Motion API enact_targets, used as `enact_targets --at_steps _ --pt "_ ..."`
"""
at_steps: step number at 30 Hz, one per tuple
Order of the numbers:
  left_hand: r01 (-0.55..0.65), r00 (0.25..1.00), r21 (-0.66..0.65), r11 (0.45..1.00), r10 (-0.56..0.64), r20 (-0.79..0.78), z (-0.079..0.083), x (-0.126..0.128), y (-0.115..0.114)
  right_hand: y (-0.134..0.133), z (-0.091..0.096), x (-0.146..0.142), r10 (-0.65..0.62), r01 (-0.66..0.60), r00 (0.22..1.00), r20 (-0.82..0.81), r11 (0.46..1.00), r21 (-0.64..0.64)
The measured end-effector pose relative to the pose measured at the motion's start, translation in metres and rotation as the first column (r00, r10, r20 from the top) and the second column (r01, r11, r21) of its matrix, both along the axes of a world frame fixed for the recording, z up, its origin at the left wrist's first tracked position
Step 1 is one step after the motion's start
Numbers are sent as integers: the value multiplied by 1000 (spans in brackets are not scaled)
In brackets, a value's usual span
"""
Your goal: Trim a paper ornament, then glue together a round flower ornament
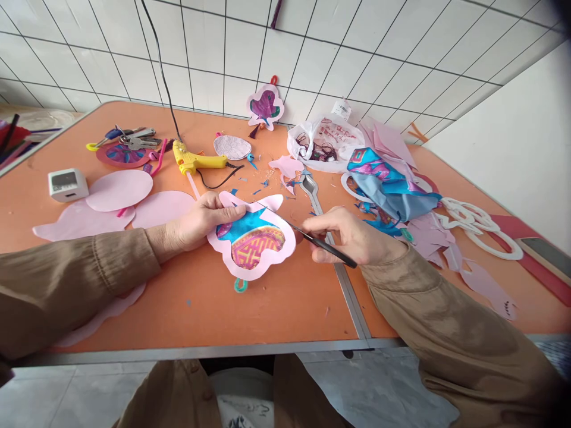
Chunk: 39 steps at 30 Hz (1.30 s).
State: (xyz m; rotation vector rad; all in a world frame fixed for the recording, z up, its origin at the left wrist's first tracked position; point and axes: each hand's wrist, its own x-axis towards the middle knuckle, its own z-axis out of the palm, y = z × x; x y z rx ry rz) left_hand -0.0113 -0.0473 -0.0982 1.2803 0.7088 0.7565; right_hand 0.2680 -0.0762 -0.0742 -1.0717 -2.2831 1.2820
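Observation:
A pink-bordered craft piece (263, 244) with blue and patterned gold-and-pink fabric inside is held above the table by my left hand (214, 217). The thumb lies on its upper left part, and the fingers behind are partly hidden. A small green loop (241, 286) sticks out at its lower edge. My right hand (343, 235) is closed around a slim black tool (332, 249) with a thin pointed end; its exact kind is unclear. The tip lies at the piece's upper edge, close to my left thumb.
A yellow glue gun (200, 160) with a cord stands behind my left hand. Pink cutouts (118, 190), keys (138, 139) and a white charger (68, 184) lie left. A plastic bag (330, 139), blue fabric (392, 190) and white loops (477, 220) are right. A finished-looking ornament (266, 107) leans on the wall.

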Motion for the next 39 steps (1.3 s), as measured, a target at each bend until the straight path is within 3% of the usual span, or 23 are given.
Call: enact_targets --at_steps 13,28,39 --pt "6 1000 -36 999 -5 20 4 1 -3 -1 2 -1 31 -30 999 -28 999 30" --pt "-20 1000 -40 999 20 -6 0 -1 0 -3 5 -3 -27 26 999 24 1000 11" --pt "28 1000 16 999 -28 -3 3 0 -1 -4 15 -2 103 -103 995 -12 994 -46"
